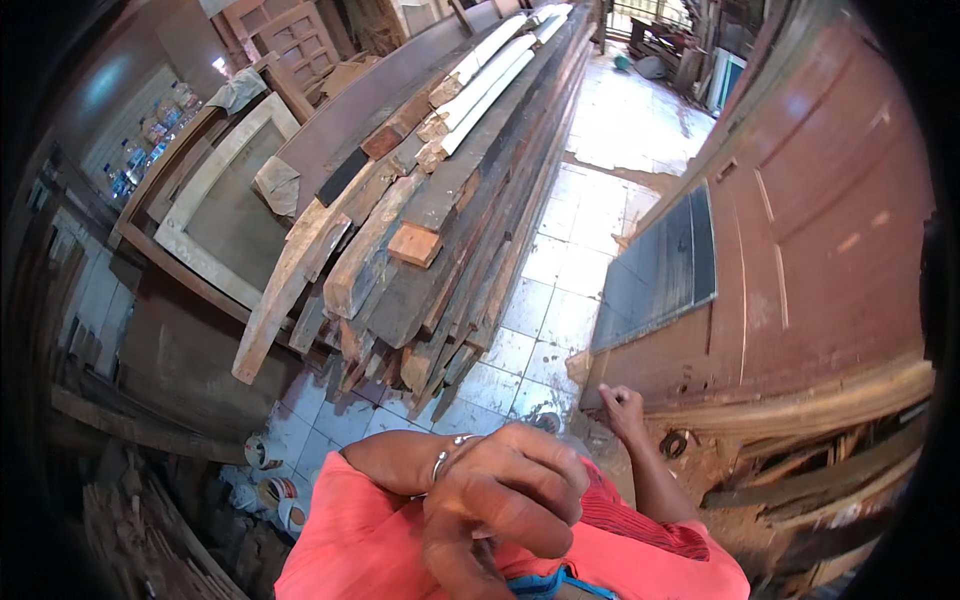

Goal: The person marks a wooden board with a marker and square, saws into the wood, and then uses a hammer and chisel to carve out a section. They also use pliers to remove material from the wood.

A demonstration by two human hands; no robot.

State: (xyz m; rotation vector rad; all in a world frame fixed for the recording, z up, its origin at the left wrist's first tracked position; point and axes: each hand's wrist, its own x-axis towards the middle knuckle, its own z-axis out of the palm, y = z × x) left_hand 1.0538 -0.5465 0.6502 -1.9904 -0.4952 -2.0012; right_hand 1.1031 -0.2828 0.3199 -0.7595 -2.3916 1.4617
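Observation:
My left hand (510, 490) is close in front of my body, with a metal bangle (440, 464) at its wrist. Its fingers are curled inward, and whatever they may hold is hidden. Farther right, my right hand (624, 410) is closed at the lower left corner of a reddish-brown wooden door (735, 330); I cannot tell whether it touches the wood. A dark glass-like panel (660, 265) shows on the door's left part. Between my arms is my coral-pink shirt (370, 530), with a blue cord (560, 583) at the waist.
A long stack of timber (420, 215) runs away from me at centre left. Beside it lean framed panels (180, 235) with plastic bottles (130, 160) behind. White floor tiles (545, 300) separate stack and door. Scrap wood (830, 490) lies at lower right, paint tins (270, 490) at lower left.

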